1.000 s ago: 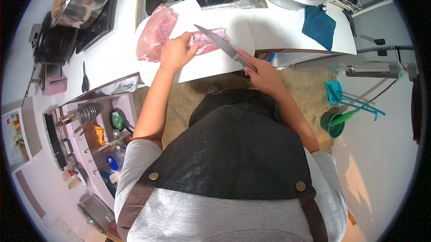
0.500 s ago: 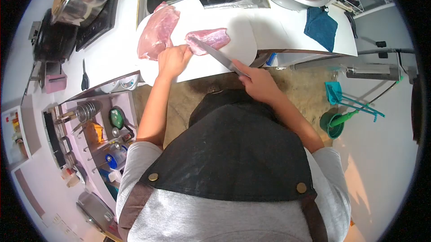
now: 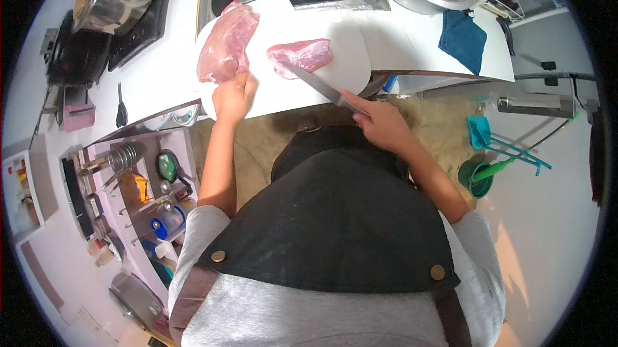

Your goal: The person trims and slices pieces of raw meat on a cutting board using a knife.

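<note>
A large slab of raw meat lies on the left part of the white cutting board. To its right is a smaller piece of raw meat, pale along its near edge. My right hand is closed round the handle of a knife, whose blade tip rests at the near edge of the smaller piece. My left hand is closed just at the near end of the large slab, touching or almost touching it. Whatever its fingers may hold is hidden.
A sink lies beyond the board, with a grey bowl of meat pieces right of it. A blue cloth hangs over the counter's edge. Scissors lie on the left, near a stove.
My left hand has moved left, from the smaller piece's edge to the large slab's near end. The knife has shifted slightly right and towards me.
</note>
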`<action>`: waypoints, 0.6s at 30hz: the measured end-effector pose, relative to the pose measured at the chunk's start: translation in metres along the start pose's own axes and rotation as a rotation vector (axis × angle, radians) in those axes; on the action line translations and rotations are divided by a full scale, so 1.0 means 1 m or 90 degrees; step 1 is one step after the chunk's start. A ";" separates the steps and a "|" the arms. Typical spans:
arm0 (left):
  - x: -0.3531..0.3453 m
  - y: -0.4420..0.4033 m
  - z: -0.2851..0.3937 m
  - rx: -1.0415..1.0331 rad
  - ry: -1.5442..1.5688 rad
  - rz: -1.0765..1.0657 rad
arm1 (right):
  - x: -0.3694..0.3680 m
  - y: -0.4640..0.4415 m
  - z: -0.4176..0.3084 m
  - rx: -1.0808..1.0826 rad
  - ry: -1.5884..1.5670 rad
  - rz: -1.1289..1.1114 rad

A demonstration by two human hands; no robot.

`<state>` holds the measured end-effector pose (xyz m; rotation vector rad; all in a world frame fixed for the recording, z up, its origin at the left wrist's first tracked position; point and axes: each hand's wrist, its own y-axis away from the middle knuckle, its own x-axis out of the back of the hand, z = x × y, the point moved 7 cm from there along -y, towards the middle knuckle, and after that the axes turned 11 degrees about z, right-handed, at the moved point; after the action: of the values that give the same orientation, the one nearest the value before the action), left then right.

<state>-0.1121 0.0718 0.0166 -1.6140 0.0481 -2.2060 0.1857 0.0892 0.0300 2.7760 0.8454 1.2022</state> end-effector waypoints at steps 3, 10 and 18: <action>0.007 0.003 -0.013 0.059 0.057 -0.001 | 0.010 0.006 0.016 -0.024 -0.038 -0.015; 0.007 -0.017 0.071 -0.151 0.284 0.049 | 0.033 -0.005 0.024 -0.072 -0.128 0.071; 0.029 -0.015 0.143 -0.180 0.448 -0.079 | 0.046 0.044 0.075 -0.163 -0.325 0.144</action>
<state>0.0074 0.1056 0.0939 -0.8919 0.4834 -2.8587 0.2839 0.0889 0.0172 2.8033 0.3172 0.5119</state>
